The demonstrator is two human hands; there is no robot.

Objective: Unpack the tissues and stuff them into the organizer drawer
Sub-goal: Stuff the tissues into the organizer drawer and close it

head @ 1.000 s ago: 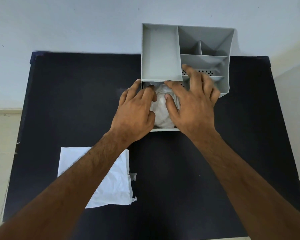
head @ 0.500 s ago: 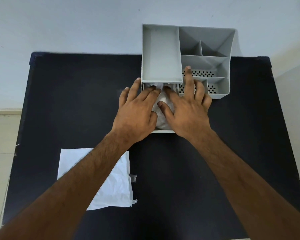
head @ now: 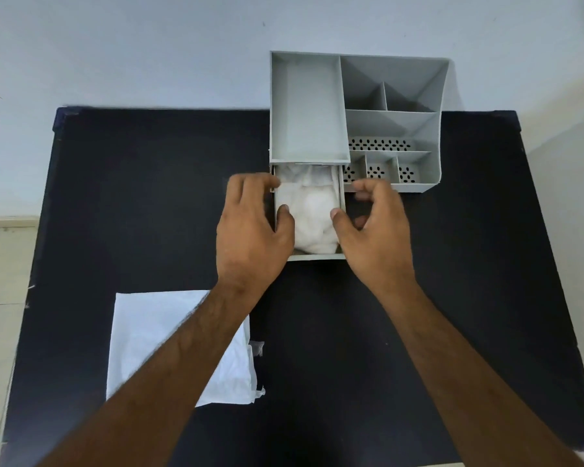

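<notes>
A grey desk organizer (head: 307, 109) stands at the table's far edge. Its drawer (head: 317, 256) is pulled out toward me and is filled with crumpled white tissues (head: 312, 210). My left hand (head: 250, 237) clasps the drawer's left wall, with the thumb over the rim and the fingers outside. My right hand (head: 378, 237) is at the right wall, its thumb on the rim and its fingers curled outside. A flat, empty-looking white tissue wrapper (head: 149, 332) lies at the near left, partly under my left forearm.
The black table (head: 149, 197) stands against a pale wall. The organizer's top has several open compartments, and the perforated front ones (head: 378, 171) sit just beyond my right fingers. Light floor shows to the left and right of the table.
Both hands have lifted off the tissues and moved apart to the drawer's side walls. The tissues now show in the drawer.
</notes>
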